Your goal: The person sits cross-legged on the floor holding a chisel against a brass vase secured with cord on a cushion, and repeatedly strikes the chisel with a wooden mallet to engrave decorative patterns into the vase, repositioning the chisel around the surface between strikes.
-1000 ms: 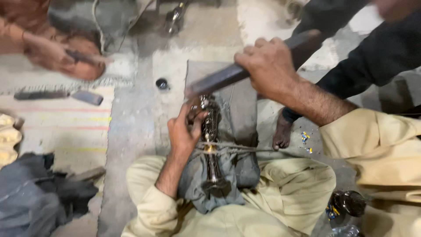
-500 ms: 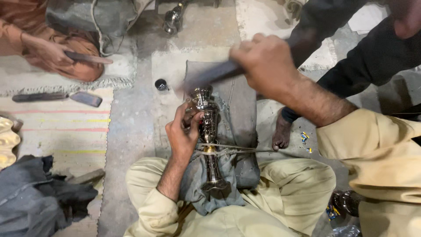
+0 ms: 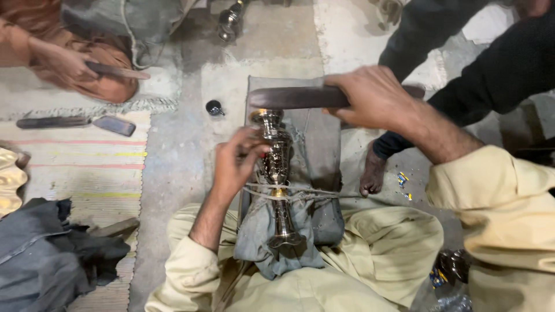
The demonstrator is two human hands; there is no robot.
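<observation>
We see the left hand (image 3: 236, 164) wrapped around the body of a shiny metal vase (image 3: 276, 173), fingers curled against its left side just below the flared rim. The vase lies lengthwise on a grey cloth-covered block (image 3: 315, 144) in front of the crossed legs, its rim pointing away from us and its round foot resting on bunched grey cloth (image 3: 260, 242) in the lap. A cord (image 3: 312, 193) crosses over the vase's narrow stem and runs out to the right. The right hand (image 3: 373, 98) is clenched on a long dark wooden bat (image 3: 295, 97), held level across the block, with the bat's underside at or just above the rim of the vase; we cannot tell whether they touch. At upper left another person's hand (image 3: 63, 60) grips a similar wooden stick (image 3: 118, 71), and a flat dark tool (image 3: 75, 123) lies on the striped mat (image 3: 87, 167) nearby. A small dark cup (image 3: 214, 107) stands on the concrete floor just left of the block. A bare foot (image 3: 373, 173) rests at the block's right edge.
</observation>
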